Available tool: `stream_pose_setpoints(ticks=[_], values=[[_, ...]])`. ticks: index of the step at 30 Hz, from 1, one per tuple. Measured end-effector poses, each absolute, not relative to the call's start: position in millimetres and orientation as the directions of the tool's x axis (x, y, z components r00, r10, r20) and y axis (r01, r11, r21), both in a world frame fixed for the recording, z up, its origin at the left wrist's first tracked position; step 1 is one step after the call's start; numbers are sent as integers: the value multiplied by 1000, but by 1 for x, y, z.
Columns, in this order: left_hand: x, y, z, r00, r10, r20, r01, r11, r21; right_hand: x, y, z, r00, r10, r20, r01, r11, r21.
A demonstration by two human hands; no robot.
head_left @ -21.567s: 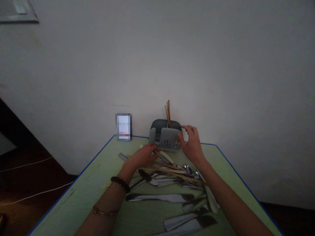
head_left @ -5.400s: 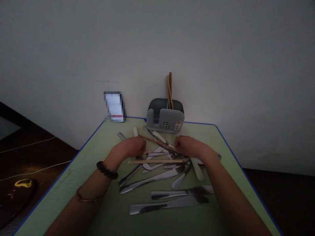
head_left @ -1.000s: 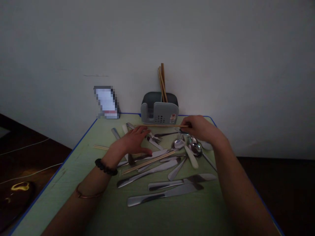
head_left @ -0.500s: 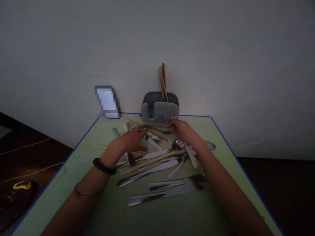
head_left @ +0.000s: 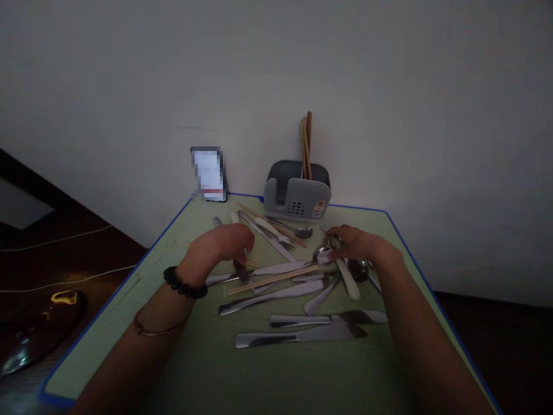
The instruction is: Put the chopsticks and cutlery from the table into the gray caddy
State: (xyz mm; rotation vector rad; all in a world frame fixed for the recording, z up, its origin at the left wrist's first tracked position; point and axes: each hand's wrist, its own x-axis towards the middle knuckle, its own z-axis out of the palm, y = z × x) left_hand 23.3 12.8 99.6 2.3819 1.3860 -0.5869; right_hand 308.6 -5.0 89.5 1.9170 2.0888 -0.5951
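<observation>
My left hand (head_left: 222, 245) is curled, fingers closed down on the cutlery at the left of the pile, near a dark-handled piece (head_left: 239, 271); what it grips is hidden. My right hand (head_left: 352, 243) is closed over the metal spoons (head_left: 323, 253) at the right of the pile. Between the hands lie a long wooden chopstick (head_left: 272, 279), knives (head_left: 276, 297) and forks. A grey cutlery holder (head_left: 297, 191) with several chopsticks (head_left: 306, 144) standing in it sits at the table's far edge, beyond both hands.
The green table (head_left: 142, 323) has a blue rim and stands against a white wall. A blurred small card (head_left: 208, 174) leans at the back left. Two large knives (head_left: 298, 334) lie nearest me. Dark floor with white cables (head_left: 64, 282) is to the left.
My right hand has drawn back from the holder to the spoons at the right. My left hand has curled shut over the cutlery. The view has shifted a little.
</observation>
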Motion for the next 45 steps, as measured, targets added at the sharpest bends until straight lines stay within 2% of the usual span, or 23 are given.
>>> stream_pose_setpoints(ticks=[4,8,13,16,18,29,35,42,45], values=[[40,4,100,426,724,-542,856,-516,-17,306,-9,89,-154,883,-444,985,100,-142],[46,3,98,454,723,-520,831,-555,-46,293,-16,92,-147,907,-394,988,117,-101],[48,3,93,489,729,-479,815,-577,-45,262,-24,88,-230,958,-173,971,215,-102],[51,2,93,543,723,-427,805,-593,19,243,-25,80,-244,966,-84,966,235,-104],[52,2,93,566,720,-401,800,-597,59,234,-25,73,-232,968,-92,970,224,-93],[46,4,92,565,748,-348,817,-565,113,229,-23,63,-177,961,-214,984,166,-67],[45,3,99,547,762,-347,834,-534,140,225,-33,74,-185,944,-271,983,173,-69],[34,7,95,571,797,-197,821,-551,154,228,-38,83,-211,926,-314,977,197,-75],[32,9,91,572,795,-201,820,-546,172,233,-38,87,-273,905,-327,962,250,-110]])
